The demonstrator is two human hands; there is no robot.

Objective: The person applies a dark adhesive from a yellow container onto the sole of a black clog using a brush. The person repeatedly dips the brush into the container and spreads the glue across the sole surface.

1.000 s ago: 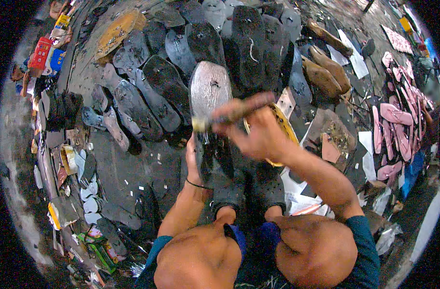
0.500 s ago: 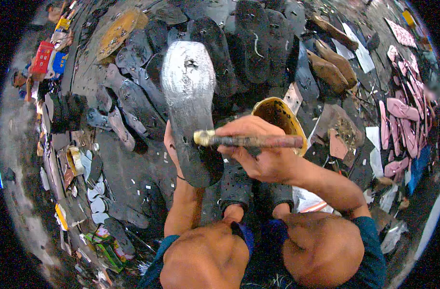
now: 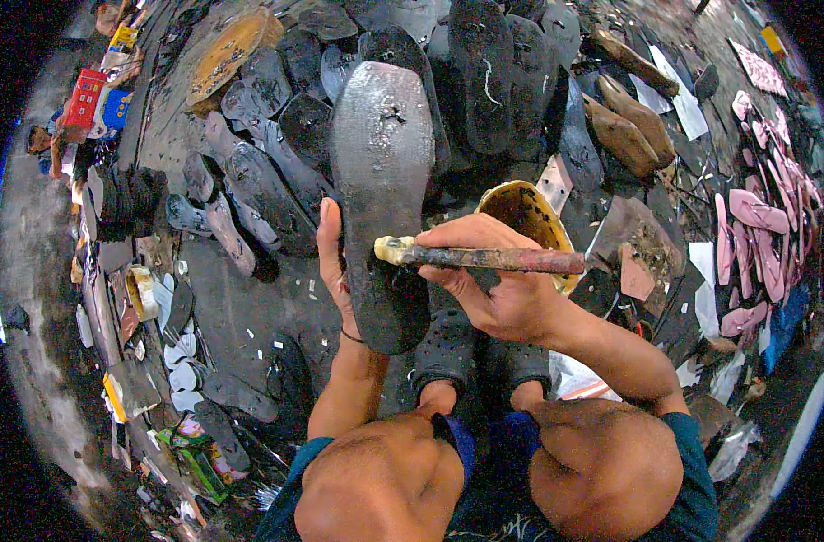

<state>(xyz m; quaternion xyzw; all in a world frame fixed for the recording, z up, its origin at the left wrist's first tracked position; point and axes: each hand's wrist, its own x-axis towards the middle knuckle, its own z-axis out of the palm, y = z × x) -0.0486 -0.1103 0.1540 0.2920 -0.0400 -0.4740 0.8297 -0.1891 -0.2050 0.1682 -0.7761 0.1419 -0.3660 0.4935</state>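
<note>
My left hand (image 3: 333,257) holds a dark shoe sole (image 3: 382,172) upright from its left side, with the thumb along the edge and the other fingers hidden behind it. The sole's upper half has a wet, greyish shine; its lower half is matte black. In my right hand (image 3: 498,289) a brush (image 3: 511,260) is pinched by its worn, stained handle. Its pale, glue-caked tip (image 3: 392,250) is at the lower middle of the sole. Just beyond my right hand stands a yellowish container (image 3: 567,262) with dark residue inside.
Many dark soles (image 3: 272,185) lie ahead and to the left. Brown shoe lasts (image 3: 624,131) are ahead on the right, and pink sandal straps (image 3: 759,217) pile up at the far right. Scraps (image 3: 186,361) litter the left side. A person (image 3: 40,140) is at the far left.
The sole has shifted a little right and straightened, and its bright glare has dimmed. My left thumb now shows more. The brush has moved slightly right and up with my right hand.
</note>
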